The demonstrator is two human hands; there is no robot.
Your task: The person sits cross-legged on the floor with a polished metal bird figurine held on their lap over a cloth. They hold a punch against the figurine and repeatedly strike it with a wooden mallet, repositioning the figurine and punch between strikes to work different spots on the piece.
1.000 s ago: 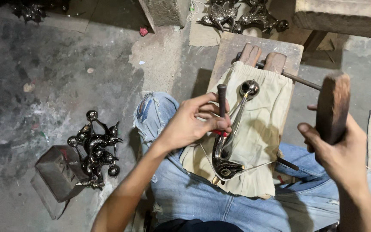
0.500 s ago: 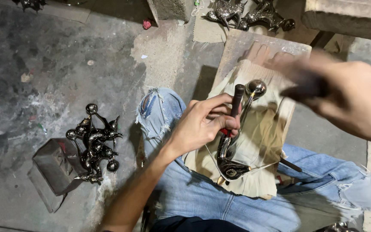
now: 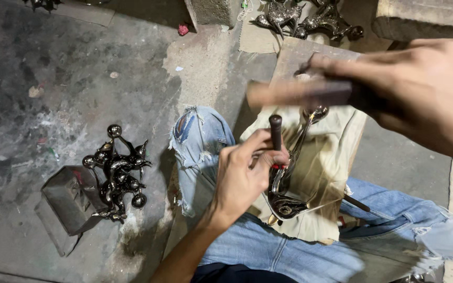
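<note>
Left hand (image 3: 245,181) clamped round punch (image 3: 276,137), upright, tip down on chrome piece (image 3: 289,173) lying lengthwise on cloth (image 3: 331,173) over lap. Right hand (image 3: 410,84) closed on blurred mallet (image 3: 300,94), just above punch head.

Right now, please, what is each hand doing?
Left hand: closed on a dark-handled tool, against the metal piece.
Right hand: closed on a blurred mallet.

Right hand (image 3: 394,78) & its wooden mallet (image 3: 300,93) motion-blurred; right forearm cut off at frame edge.
</note>
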